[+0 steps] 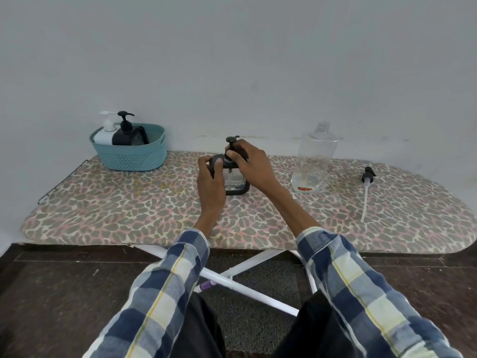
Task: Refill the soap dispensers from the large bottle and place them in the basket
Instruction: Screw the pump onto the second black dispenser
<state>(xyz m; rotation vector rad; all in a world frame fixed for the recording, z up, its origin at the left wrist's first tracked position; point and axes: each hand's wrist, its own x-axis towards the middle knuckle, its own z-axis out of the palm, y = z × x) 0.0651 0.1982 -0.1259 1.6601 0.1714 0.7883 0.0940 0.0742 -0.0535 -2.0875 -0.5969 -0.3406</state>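
A clear soap dispenser with a dark frame [235, 184] stands mid-board. My left hand [210, 180] grips its dark upper shoulder. My right hand [249, 161] curls round the black pump head [230, 140] at its neck. To the right, the large clear bottle [313, 157] stands uncapped with a little liquid at the bottom. The teal basket [129, 157] at the far left holds a white dispenser [105, 133] and a black dispenser [126, 134].
A loose black pump with a long white tube [366, 192] lies on the right of the leopard-print ironing board [129, 215]. A grey wall runs right behind the board. White crossed legs [232, 277] and dark floor lie below.
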